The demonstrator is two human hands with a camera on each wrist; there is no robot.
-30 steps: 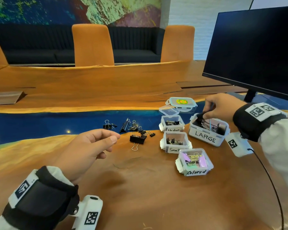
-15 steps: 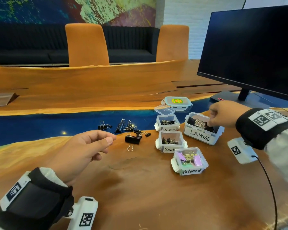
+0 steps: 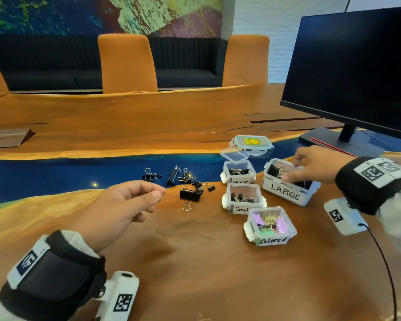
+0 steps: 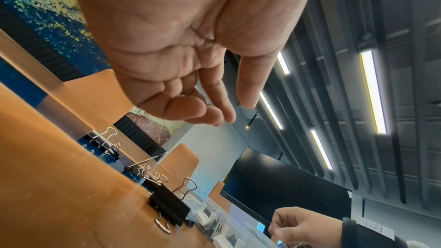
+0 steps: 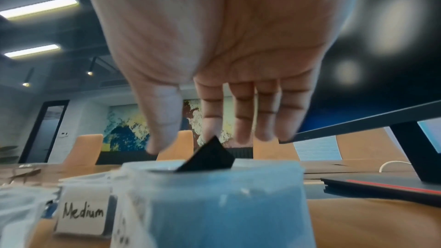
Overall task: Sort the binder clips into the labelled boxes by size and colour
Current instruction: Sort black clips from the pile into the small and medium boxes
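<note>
We are hovering our right hand (image 3: 315,164) over the LARGE box (image 3: 285,193), fingers loosely spread and seemingly holding nothing, a black clip (image 5: 207,156) lying just beneath them. The big loose clip (image 3: 190,195) is lying crosswise, just beyond our left hand (image 3: 123,209), which is waiting half-curled and empty.

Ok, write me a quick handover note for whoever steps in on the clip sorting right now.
Left hand: loosely curled, holds nothing, above the table near the loose clips.
Right hand: fingers extended over the LARGE box, nothing gripped; a black clip sticks up from that box.
Done: Medium box, Small box, Colored box and LARGE each hold clips.
Left: one big black clip and a cluster of smaller black clips on the table, unsorted.
</note>
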